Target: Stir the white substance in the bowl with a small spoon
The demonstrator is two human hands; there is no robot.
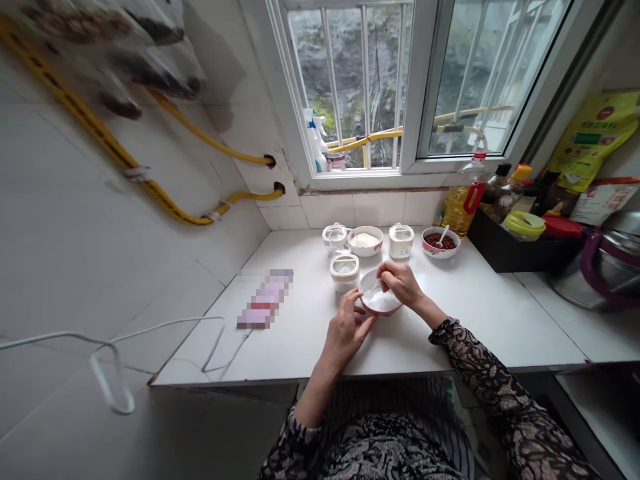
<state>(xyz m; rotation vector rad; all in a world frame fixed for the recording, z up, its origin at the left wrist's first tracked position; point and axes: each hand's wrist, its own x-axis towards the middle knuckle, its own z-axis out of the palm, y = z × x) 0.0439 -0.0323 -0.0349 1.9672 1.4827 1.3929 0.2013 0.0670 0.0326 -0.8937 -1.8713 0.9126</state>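
Observation:
A small white bowl with a pinkish-red outer wall (pixel 381 312) stands on the white counter with white powder or grains (pixel 389 300) in it. My left hand (pixel 347 328) steadies this bowl, fingers at its left rim and thumb low at the front. Pinched in my right hand (pixel 400 283) is a white spoon (pixel 370 294), its lower end down in the bowl; my fingers hide much of its handle. Just left of the bowl sits a clear, white-lidded jar (pixel 345 272). Behind are two similar jars, one at left (pixel 335 237) and one at right (pixel 401 241).
Between the back jars is a bowl of pale powder (pixel 365 241). A bowl of dark red bits (pixel 440 243) holds another spoon. An oil bottle (pixel 463 200), a black condiment box (pixel 500 247) and a metal pot (pixel 590 273) stand right. A blurred-out phone-like object (pixel 265 300) with a cable lies left.

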